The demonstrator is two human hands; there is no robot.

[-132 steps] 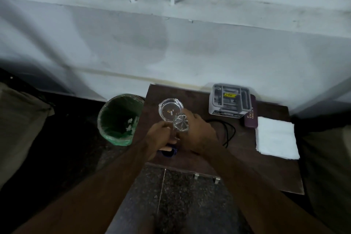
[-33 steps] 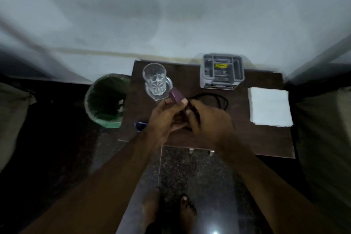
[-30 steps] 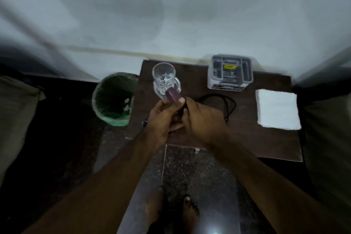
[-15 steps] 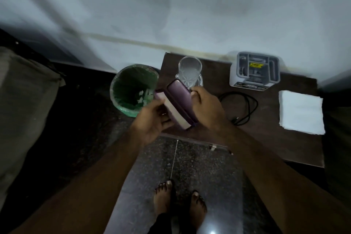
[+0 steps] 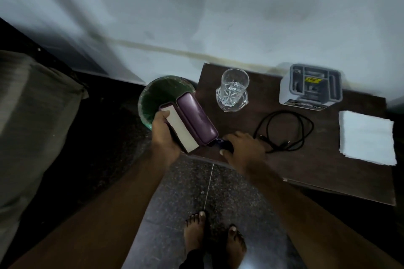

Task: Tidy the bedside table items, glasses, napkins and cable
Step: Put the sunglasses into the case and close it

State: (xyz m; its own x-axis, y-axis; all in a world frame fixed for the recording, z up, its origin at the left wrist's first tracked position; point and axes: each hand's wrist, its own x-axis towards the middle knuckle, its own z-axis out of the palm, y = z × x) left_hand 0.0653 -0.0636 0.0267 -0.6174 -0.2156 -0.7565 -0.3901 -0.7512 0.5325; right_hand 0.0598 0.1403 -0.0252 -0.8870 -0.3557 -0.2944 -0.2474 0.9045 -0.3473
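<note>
My left hand (image 5: 164,135) holds an open purple glasses case (image 5: 192,121) over the left edge of the dark brown bedside table (image 5: 323,164), its pale lining showing. My right hand (image 5: 243,147) grips a dark pair of glasses (image 5: 223,143) at the table's front left, mostly hidden under the fingers. A black cable (image 5: 286,131) lies loosely coiled just right of that hand. A clear patterned drinking glass (image 5: 235,85) stands on a glass coaster at the back left. White folded napkins (image 5: 367,137) lie at the right edge.
A grey box (image 5: 311,87) with a yellow label stands at the table's back. A green-lined waste bin (image 5: 161,96) sits on the floor left of the table, under the case. Bed edges flank both sides. My bare feet stand on the speckled floor below.
The case has opened wider and stayed in my left hand alone. My right hand let go of it and dropped to the dark glasses at the table's front.
</note>
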